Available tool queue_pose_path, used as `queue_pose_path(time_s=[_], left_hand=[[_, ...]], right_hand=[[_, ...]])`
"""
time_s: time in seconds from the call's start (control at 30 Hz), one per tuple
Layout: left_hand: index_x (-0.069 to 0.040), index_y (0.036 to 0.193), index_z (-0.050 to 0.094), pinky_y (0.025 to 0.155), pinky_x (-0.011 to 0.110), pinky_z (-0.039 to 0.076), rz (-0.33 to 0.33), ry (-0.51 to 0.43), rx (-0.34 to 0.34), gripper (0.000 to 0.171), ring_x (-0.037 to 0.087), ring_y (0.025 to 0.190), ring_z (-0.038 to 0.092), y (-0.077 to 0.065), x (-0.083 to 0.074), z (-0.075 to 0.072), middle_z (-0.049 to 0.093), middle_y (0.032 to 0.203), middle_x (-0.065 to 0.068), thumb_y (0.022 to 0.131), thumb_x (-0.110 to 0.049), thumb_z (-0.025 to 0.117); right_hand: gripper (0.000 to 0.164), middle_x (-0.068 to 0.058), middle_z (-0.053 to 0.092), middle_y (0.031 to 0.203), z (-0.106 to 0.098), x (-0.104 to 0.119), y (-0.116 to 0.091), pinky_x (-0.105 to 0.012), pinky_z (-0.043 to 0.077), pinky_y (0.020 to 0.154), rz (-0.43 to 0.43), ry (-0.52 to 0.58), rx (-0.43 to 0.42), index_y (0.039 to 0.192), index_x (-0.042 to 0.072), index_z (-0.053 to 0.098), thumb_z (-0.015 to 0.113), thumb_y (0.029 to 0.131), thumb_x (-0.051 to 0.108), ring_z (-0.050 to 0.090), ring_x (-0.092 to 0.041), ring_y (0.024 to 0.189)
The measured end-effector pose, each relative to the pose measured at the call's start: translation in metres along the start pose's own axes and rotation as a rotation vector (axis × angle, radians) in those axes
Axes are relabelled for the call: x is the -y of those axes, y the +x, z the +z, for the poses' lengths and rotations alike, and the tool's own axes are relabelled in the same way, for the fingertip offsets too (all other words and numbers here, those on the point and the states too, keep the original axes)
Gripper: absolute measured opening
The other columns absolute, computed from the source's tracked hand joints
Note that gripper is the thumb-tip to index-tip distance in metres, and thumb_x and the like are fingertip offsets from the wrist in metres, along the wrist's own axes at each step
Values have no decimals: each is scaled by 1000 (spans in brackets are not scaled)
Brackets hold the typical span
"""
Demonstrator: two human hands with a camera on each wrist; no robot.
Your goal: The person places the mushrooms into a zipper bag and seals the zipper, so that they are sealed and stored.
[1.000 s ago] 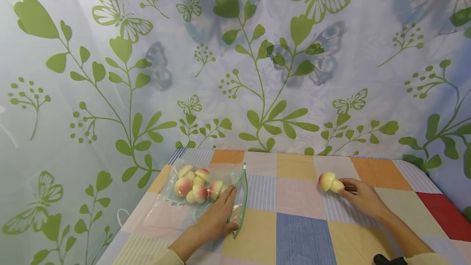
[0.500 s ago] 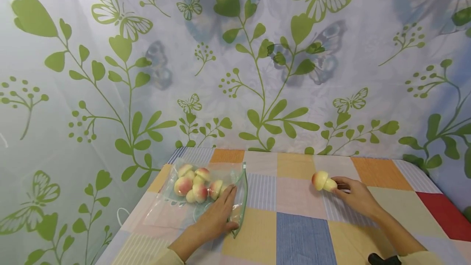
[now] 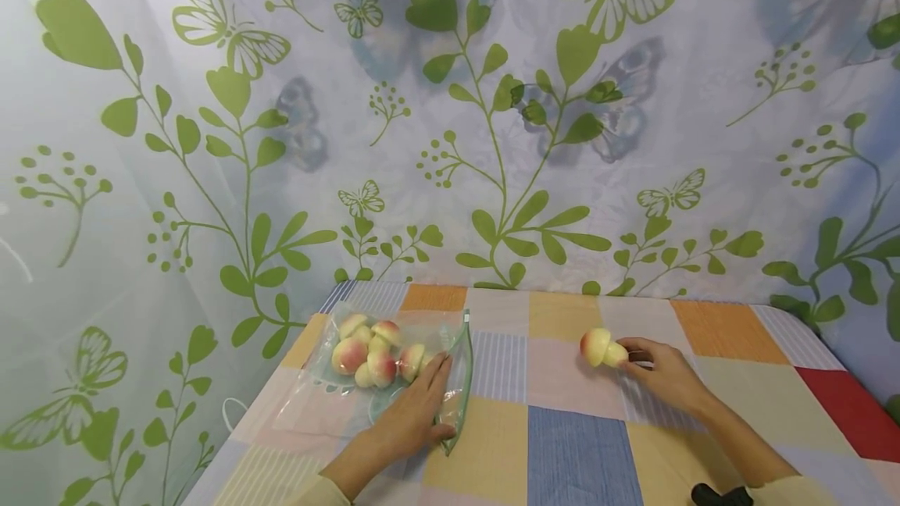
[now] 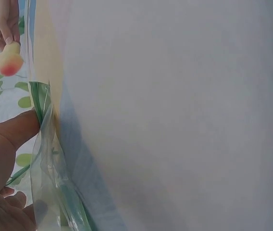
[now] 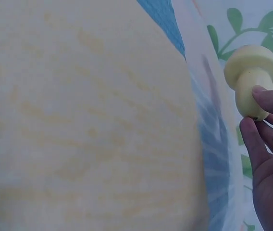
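My right hand [image 3: 664,373] pinches a yellow toy mushroom [image 3: 596,348] with a reddish cap by its stem, cap pointing left. The right wrist view shows thumb and fingertips around the stem of the mushroom [image 5: 254,72]. At left lies a clear zip bag [image 3: 316,404] with a green-edged mouth, several similar mushrooms [image 3: 382,368] inside. My left hand [image 3: 415,412] rests on the bag near its mouth, fingers extended towards the nearest mushroom. In the left wrist view, the thumb [image 4: 18,127] touches the green zip edge [image 4: 41,98]; the plastic partly covers the other fingers.
A patchwork cloth [image 3: 576,451] covers the table. Behind and to the left hangs a curtain [image 3: 492,139] printed with leaves and butterflies. A black strap piece [image 3: 720,495] sits at my right wrist, and a white loop [image 3: 232,412] shows by the table's left edge.
My right hand has moved left with the toy mushroom, towards the bag. The left hand and the bag stay where they were.
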State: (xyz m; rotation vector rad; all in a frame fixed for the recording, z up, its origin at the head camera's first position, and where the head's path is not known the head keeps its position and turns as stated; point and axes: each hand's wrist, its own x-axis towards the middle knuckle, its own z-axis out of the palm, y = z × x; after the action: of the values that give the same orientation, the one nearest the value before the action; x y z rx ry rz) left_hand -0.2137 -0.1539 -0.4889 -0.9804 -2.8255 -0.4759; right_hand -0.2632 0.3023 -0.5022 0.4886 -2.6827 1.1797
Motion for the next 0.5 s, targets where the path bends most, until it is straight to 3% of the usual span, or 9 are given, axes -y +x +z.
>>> queue_pose_path(time_s=[0.3,0.5], left_hand=[[9,159,21,112,48,43,30,16,-18,110,39,144,39,0,2,2,26,163,28,81,-28,90],[9,159,22,113,48,42,16,6,-10,109,39,145,39,0,2,2,26,163,27,82,-27,90]], right_hand=[[42,-21,70,118,10,12,8,-43,61,84,-25,50,8,130,-8,63,77,94,8,69,-38,104],[41,-18,70,119,18,18,13,-42,61,85,-44,66,26,129,-6,64,77,94,9,69,-34,105]])
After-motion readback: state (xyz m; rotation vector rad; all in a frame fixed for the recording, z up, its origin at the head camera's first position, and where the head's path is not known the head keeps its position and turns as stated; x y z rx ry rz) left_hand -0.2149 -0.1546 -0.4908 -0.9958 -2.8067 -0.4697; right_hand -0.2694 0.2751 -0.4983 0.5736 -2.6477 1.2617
